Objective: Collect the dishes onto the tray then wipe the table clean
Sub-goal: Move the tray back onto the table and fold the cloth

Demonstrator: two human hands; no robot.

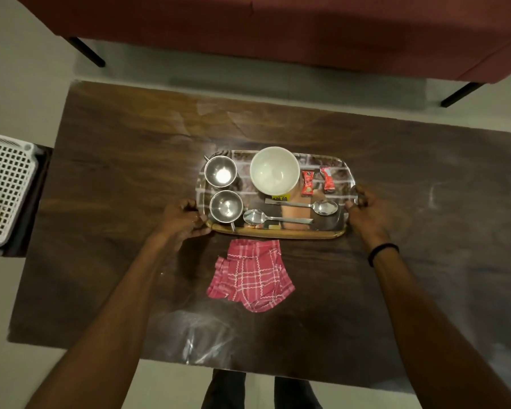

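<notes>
Now the left hand (183,216) and right hand (366,211) grip the tray (278,233), fingers (198,219) curled round its end rims. It carries 2 steel cups (220,172) (226,205), 1 bowl (274,171), 2 spoons (325,207) (255,216).

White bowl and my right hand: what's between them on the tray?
Two red sachets lie side by side on the tray, in the head view.

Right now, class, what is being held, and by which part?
The tray: left hand at its near left corner, right hand at its right edge.
</notes>
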